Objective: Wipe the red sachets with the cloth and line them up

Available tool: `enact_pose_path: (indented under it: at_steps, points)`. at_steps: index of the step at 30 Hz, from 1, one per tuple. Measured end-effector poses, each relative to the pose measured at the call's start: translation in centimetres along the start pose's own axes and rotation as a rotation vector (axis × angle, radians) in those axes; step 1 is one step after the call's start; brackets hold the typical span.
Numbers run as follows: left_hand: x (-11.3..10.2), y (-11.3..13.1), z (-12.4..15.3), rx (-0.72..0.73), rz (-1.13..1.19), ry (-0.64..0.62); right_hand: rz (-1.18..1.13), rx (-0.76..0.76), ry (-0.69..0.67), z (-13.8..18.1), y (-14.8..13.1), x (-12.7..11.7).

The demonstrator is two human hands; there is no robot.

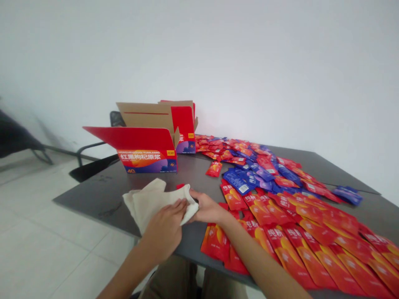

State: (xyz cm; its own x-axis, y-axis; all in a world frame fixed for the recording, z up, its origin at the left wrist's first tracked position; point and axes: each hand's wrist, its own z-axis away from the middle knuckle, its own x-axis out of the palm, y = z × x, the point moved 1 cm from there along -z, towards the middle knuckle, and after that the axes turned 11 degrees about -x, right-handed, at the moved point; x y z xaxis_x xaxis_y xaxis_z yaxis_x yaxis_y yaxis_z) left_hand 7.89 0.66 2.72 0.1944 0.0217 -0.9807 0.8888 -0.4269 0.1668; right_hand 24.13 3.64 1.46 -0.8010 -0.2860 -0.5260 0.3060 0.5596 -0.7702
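A cream cloth (156,203) is bunched up over the near left part of the table. My left hand (163,232) is closed on it, its fingers pressing the fabric down towards my other hand. From the right, my right hand (207,207) grips at the cloth's edge, with its fingers partly hidden. A small red edge, apparently of a red pouch (180,186), peeks out behind the cloth; the rest is covered. Just right of my hands, red pouches (291,249) lie in overlapping rows, front side up.
Two open cartons, a nearer one (149,161) and a farther one (187,143), stand at the back left with raised flaps. Mixed red and blue pouches (240,181) are heaped towards the wall. A black chair (93,166) stands beyond the dark table's (102,203) left edge.
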Motion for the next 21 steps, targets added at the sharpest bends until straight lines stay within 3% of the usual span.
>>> enact_pose_path:
  at_steps: [2, 8, 13, 15, 21]
  points:
    - [0.0, 0.0, 0.3, 0.002, 0.012, 0.010, 0.004, -0.012, -0.011, 0.0, 0.1, 0.1]
    - [-0.8, -1.6, -3.1, -0.107, -0.031, 0.012, 0.006, 0.113, 0.039, 0.1, 0.6, 0.0]
    - [0.1, -0.6, -0.8, 0.018, 0.040, 0.046, -0.015, 0.024, -0.022, 0.0, 0.3, 0.0]
    - [0.2, -0.9, -0.4, -0.006, 0.043, 0.057, 0.011, 0.054, -0.019, 0.0, 0.1, -0.1]
    - [-1.3, -6.6, -2.0, -0.307, -0.011, 0.145, -0.018, 0.169, -0.055, 0.3, -0.4, -0.7]
